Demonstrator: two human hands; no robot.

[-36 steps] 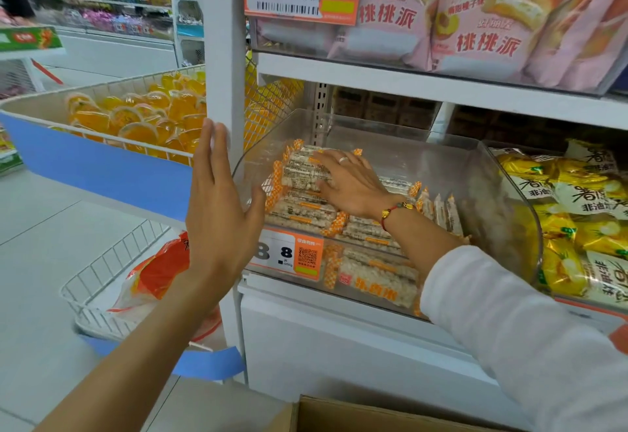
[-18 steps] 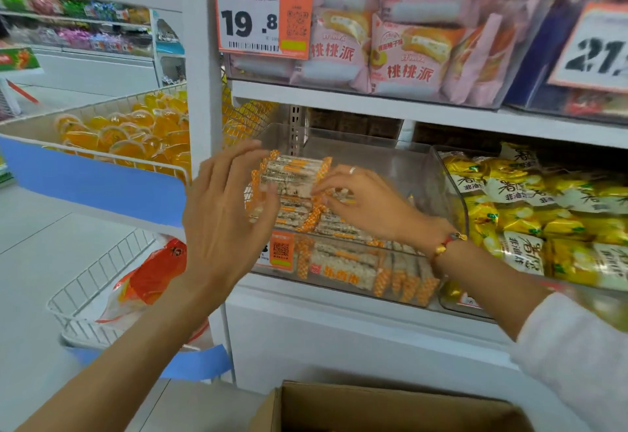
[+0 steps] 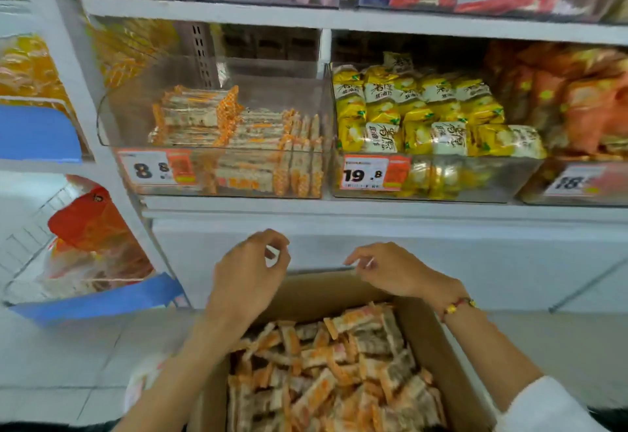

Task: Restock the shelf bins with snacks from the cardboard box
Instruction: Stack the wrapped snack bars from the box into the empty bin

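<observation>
White store shelving [image 3: 339, 209] is filling the background, with a clear bin [image 3: 112, 139] of orange-and-white snack bars [image 3: 217, 125] sitting on it above an 8.8 price tag [image 3: 154, 169]. To its right, a second bin [image 3: 509, 186] is holding yellow packets [image 3: 421, 108]. Below, a cardboard box [image 3: 316, 290] full of loose bars [image 3: 326, 370] is standing on the floor against the shelf base. Over its far edge the left hand [image 3: 246, 278] is hovering with fingers loosely curled, gripping nothing. Further right, the right hand [image 3: 396, 271] is hanging likewise, fingers relaxed and empty, a red bracelet [image 3: 457, 305] at the wrist. Half a second ago both hands were up at the bin arranging bars; they are now lowered over the box, and the view is tilting downward.
</observation>
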